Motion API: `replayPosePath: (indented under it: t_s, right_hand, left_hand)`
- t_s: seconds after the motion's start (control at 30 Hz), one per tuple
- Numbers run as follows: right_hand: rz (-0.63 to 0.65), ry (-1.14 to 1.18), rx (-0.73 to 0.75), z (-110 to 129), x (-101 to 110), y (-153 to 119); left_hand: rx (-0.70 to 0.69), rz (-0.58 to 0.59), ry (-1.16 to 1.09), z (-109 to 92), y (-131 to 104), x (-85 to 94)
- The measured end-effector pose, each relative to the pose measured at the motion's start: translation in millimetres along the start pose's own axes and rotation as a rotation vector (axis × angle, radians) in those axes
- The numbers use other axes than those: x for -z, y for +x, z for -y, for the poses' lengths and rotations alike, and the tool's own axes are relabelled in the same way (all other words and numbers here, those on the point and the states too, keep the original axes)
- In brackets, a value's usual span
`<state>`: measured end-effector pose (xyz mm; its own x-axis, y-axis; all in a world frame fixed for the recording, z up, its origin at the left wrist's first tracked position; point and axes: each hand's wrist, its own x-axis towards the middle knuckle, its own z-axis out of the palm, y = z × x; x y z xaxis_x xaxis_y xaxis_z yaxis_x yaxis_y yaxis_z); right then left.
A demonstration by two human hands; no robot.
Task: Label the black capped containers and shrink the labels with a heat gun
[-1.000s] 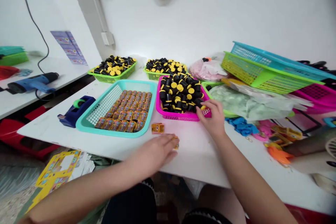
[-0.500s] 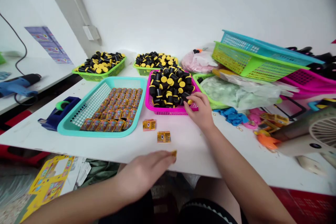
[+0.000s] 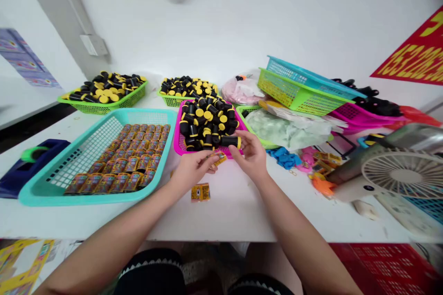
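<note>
My left hand (image 3: 194, 166) pinches a small orange printed label (image 3: 220, 158) just in front of the pink basket (image 3: 180, 144). Beside it, my right hand (image 3: 252, 154) grips a black canister with a yellow cap (image 3: 230, 141) lying sideways between thumb and fingers. Many more such canisters (image 3: 207, 115) fill the pink basket. Another stack of orange labels (image 3: 200, 192) lies on the white table below my hands. At the left, a turquoise basket (image 3: 93, 200) holds rows of canisters wrapped in printed labels (image 3: 119, 166).
Two green baskets of canisters (image 3: 129, 97) (image 3: 169, 100) stand at the back. A blue tape dispenser (image 3: 38, 161) is at the far left. Stacked baskets (image 3: 297, 90), a plastic bag (image 3: 284, 126), blue bands (image 3: 284, 158) and a fan (image 3: 404, 175) occupy the right.
My right hand has lifted a canister from the pink basket. My left hand has moved up and forward with a label, close to my right. The view has shifted to the right.
</note>
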<state>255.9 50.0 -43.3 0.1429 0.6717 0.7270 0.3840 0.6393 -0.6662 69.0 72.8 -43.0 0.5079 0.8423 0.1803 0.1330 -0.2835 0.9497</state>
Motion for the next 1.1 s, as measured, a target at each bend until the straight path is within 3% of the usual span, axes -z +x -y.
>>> replayPosePath:
  t_s: [0.1,0.23,0.57,0.73,0.87,1.1]
  right_hand:
    - [0.059,0.239,-0.142,3,0,-1]
    - [0.138,0.380,-0.253,0,2,-3]
    - [0.260,0.293,-0.194,3,2,2]
    - [0.393,0.228,-0.148,1,13,8]
    - [0.536,0.294,-0.173,1,14,9]
    - [0.459,0.514,-0.338,-10,3,-7]
  left_hand:
    - [-0.076,0.029,0.038,7,-3,3.9]
    - [-0.143,0.025,0.162,10,1,5.5]
    - [-0.244,-0.023,0.194,3,1,12.4]
    - [-0.116,0.064,-0.052,4,0,5.1]
    - [-0.092,0.122,-0.262,2,-3,-0.1]
    - [-0.087,0.225,-0.509,-3,-5,0.4]
